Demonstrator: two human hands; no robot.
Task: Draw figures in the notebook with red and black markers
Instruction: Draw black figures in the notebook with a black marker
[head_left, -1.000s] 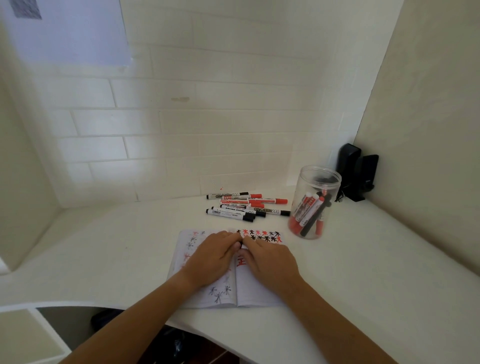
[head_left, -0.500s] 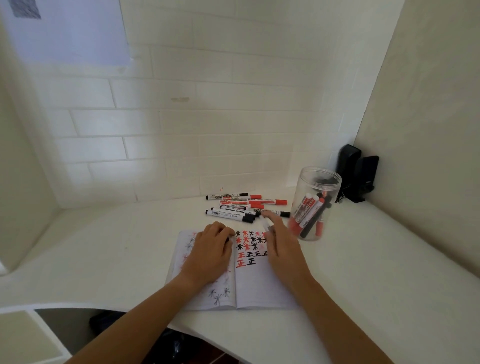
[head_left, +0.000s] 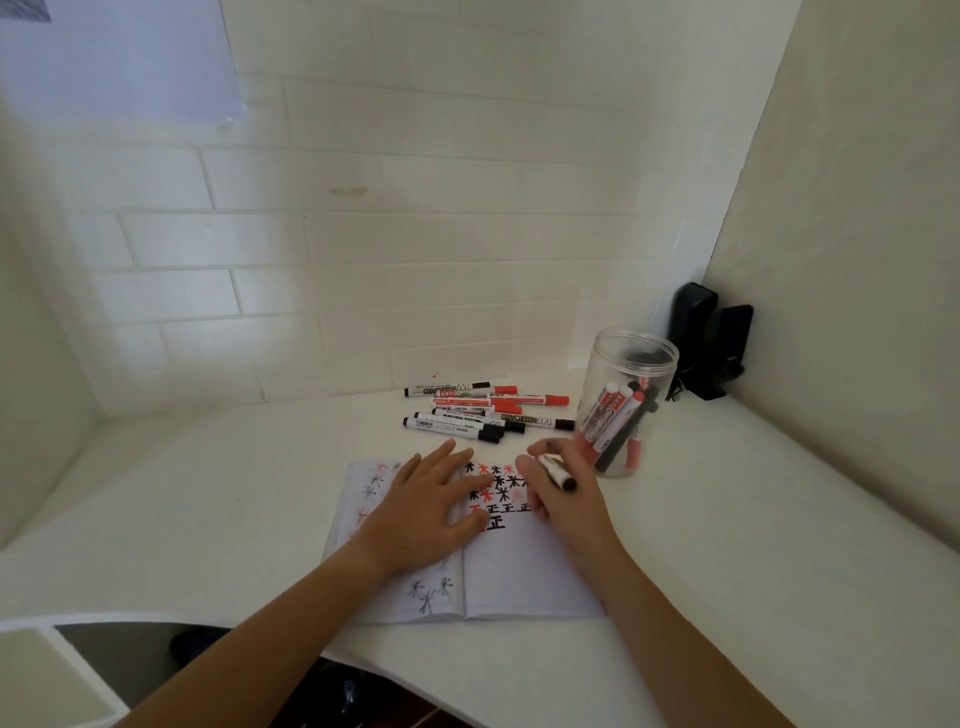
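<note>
The notebook (head_left: 519, 577) lay open on the white desk (head_left: 727, 545), its right page already carrying rows of red and black star shapes and a few block characters near the top. The left hand (head_left: 431, 514) rested flat across the spine with fingers spread and straight, pressing the pages down and gripping nothing. The right hand (head_left: 561, 488) hovered over the upper right corner of the page, fingers curled round a black-capped marker (head_left: 558, 473). More markers (head_left: 483, 410) lay in a loose bunch beyond the notebook, and others stood in a clear jar (head_left: 623, 400) just right of the hand. The step in hand looked like readying the black marker to draw: its cap seemed still on, so the next move would probably call for uncapping it, then bringing the tip down to the blank part of the page below the figures
</note>
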